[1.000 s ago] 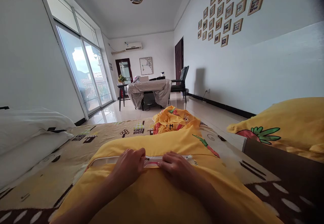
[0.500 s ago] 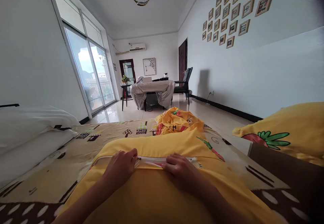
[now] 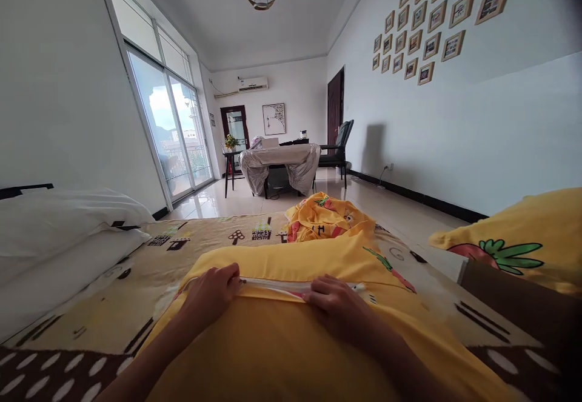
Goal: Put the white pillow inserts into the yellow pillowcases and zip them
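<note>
A large yellow fabric cover (image 3: 254, 341) with a carrot print is spread in front of me, its filling bulging underneath. A white zipper (image 3: 277, 285) runs across it from left to right, with a narrow gap along the part between my hands. My left hand (image 3: 216, 293) is closed in a pinch on the zipper at its left part; the pull itself is mostly covered by the fingers. Farther right, my right hand (image 3: 334, 299) is closed on the cover's edge beside the zipper, fingers curled over the fabric.
A crumpled yellow printed cloth (image 3: 327, 217) lies beyond the cover on the beige patterned blanket (image 3: 218, 232). White pillows (image 3: 68, 226) are at left. Another yellow pillow (image 3: 545, 226) sits at right, behind a brown board (image 3: 513, 290). A draped table (image 3: 282, 156) stands farther off.
My left hand has slid left along the zipper, away from my right hand. The right hand keeps its place on the fabric. The whole view has shifted slightly.
</note>
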Available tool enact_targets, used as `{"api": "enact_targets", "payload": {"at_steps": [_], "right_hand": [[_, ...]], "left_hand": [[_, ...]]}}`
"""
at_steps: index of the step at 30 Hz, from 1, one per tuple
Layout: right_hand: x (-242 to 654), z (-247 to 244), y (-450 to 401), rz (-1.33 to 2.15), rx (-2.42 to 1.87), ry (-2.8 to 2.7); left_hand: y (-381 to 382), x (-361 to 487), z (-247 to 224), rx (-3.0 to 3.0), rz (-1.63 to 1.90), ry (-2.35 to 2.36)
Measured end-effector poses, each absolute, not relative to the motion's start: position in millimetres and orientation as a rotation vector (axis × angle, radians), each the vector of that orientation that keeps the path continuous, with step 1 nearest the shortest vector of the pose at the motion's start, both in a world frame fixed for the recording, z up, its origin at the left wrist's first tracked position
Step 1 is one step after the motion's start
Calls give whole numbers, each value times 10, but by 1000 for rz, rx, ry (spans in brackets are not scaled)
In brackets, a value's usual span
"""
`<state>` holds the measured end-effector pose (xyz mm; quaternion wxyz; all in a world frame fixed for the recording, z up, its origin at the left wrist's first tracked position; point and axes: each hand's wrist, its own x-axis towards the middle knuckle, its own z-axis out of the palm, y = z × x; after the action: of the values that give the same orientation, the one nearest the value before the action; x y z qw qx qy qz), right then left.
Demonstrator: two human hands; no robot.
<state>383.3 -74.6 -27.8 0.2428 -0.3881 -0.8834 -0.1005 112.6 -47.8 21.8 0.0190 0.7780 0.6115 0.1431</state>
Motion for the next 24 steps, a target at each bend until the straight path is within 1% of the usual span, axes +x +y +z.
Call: {"api": "enact_targets", "payload": {"at_steps": [8,14,19,21,24], "right_hand": [[3662,-168,-810,-248,-1212,-2368],[2802,91,-862,-283,-1259,-2424],[2041,215,-760,-277,-1454,-2608],[1905,192,-701,-217,-1548,-2557],[1892,91,-603,-158,-1572,-2437]], "left_hand": [[-376,674,14,2296,753,1702],[-351,667,-121,2421,991,1612],[-369,645,-205,2459,996,1603],[-372,634,-223,2422,970,1621],[-371,642,-252,2403,938,1640]]}}
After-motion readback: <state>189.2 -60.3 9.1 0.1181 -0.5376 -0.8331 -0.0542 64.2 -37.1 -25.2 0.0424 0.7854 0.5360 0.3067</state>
